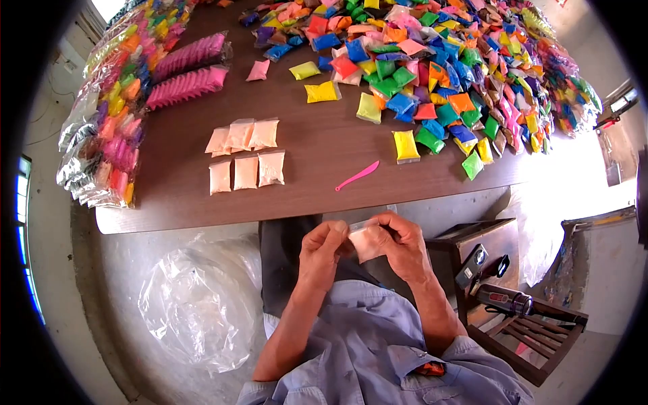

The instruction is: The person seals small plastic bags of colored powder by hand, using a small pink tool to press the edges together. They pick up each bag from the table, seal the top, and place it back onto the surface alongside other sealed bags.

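Note:
Just off the table's near edge, above the lap, my left hand (325, 251) pinches the left top corner of a small clear packet with pale peach filling (366, 244). My right hand (403, 248) grips the same packet at its right side, thumb over its face. Several peach packets (246, 173) lie in two rows on the brown table (304, 193), ahead and to the left. A pink plastic knife (358, 175) rests near the table edge, beyond the hands. To its right lies a yellow packet (406, 146).
A heap of coloured packets (432, 74) covers the far right. Bundled pink packets (187, 88) and bagged multicoloured ones (115, 121) line the left. Clear plastic bags (200, 304) lie on the floor at left. A wooden stool (540, 337) with a dark flask (503, 298) stands at right.

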